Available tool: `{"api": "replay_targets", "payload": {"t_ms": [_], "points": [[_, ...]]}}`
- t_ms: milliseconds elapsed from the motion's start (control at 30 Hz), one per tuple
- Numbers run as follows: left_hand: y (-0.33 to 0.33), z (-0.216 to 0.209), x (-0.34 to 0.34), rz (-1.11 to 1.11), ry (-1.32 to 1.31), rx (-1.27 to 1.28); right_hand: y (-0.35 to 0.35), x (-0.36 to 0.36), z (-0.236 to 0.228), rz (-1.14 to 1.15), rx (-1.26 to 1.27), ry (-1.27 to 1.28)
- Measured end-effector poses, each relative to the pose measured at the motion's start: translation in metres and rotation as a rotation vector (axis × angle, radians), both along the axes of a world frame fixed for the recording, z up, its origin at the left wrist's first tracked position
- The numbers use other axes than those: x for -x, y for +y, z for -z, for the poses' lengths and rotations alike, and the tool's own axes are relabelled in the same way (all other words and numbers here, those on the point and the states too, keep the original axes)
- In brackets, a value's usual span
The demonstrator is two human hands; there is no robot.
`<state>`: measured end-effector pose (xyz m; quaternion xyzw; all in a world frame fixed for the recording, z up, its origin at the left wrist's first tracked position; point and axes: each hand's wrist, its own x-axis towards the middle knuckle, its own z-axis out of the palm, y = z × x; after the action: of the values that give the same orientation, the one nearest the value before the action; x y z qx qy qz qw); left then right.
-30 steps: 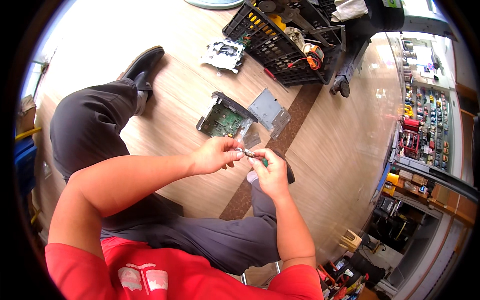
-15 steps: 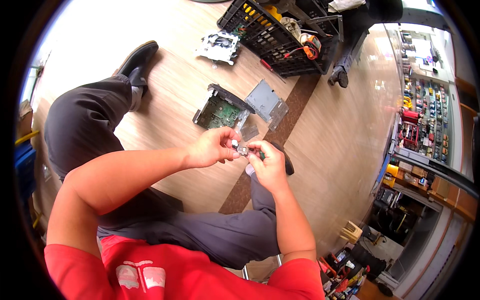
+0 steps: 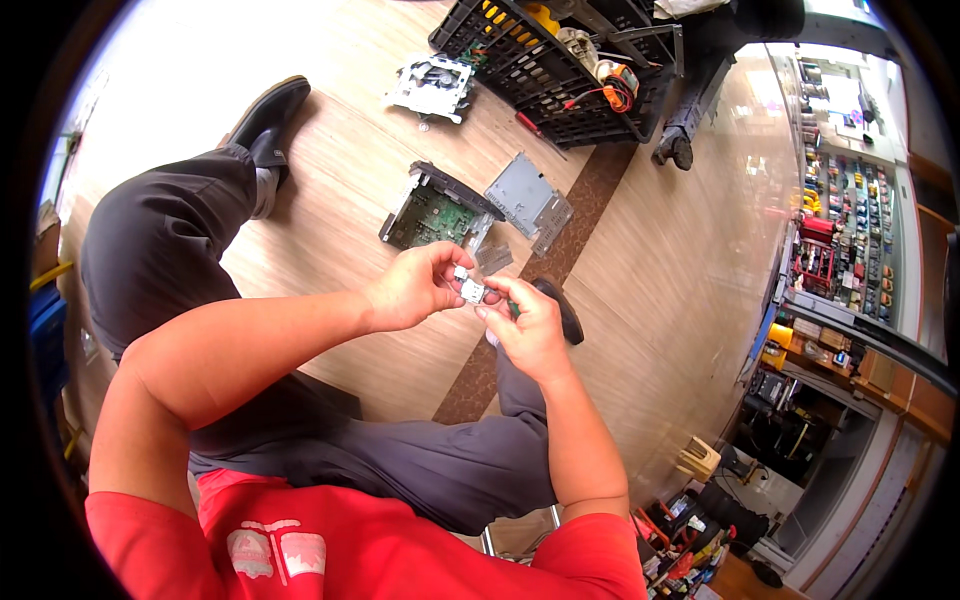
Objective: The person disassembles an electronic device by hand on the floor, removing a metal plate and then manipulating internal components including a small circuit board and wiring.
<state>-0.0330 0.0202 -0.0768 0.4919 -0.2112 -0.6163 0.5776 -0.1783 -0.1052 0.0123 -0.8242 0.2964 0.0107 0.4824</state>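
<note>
Close in front of my knees, both hands meet around a small silver-and-white electronic part [image 3: 472, 291]. The fingers and thumb of my left hand [image 3: 412, 290] pinch it from one side. My right hand [image 3: 530, 328] grips its other side. A bit of green shows between the right fingers; whether it belongs to the same part I cannot tell. Just beyond the hands, on the floor, lies an opened metal housing [image 3: 399, 226] with a green circuit board [image 3: 440, 216] inside. Beside it rest a flat grey metal cover [image 3: 522, 192] and a smaller perforated metal plate [image 3: 493, 258].
Farther off sits a silver mechanism [image 3: 432, 88] on the floor. A black plastic crate [image 3: 560, 95] holds tools and an orange meter [image 3: 618, 85]. By the crate lies a red-handled screwdriver [image 3: 530, 124]. Shelves with many small items [image 3: 850, 220] line the right side.
The small part has been turned between my fingers, so a broader pale face now shows. My hands stay close together in nearly the same place. The view has shifted slightly.
</note>
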Motion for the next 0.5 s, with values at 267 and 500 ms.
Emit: {"api": "replay_targets", "payload": {"t_ms": [267,500], "points": [[0.0005,-0.006,-0.0012,0.029,-0.029,-0.003,0.0015,-0.0008,0.0002,-0.019,0.045,-0.008],[0.0023,-0.008,-0.0033,0.061,-0.005,-0.04,0.0014,-0.002,-0.0007,-0.035,0.086,-0.018]]}}
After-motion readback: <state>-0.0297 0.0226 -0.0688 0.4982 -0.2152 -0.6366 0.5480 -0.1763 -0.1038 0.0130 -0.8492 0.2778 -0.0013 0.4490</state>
